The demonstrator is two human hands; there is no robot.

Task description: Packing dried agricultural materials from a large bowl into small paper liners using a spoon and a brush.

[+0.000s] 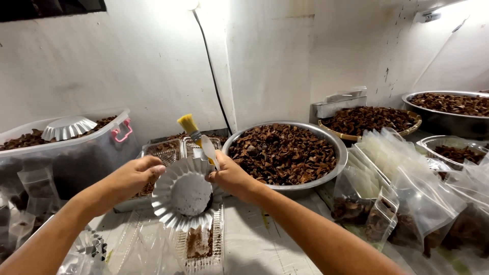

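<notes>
Now both hands grip one fluted metal mould over the clear tray

Partly hidden behind the mould (184, 193), the left hand (133, 175) clasps its left rim; the right hand (232, 176) pinches the right rim and a yellow-bristled brush (195, 133), handle mostly covered. Below, the clear plastic tray (201, 244) holds brown bits, hard to make out; a steel bowl (285, 153) of brown pieces sits just beyond
</notes>
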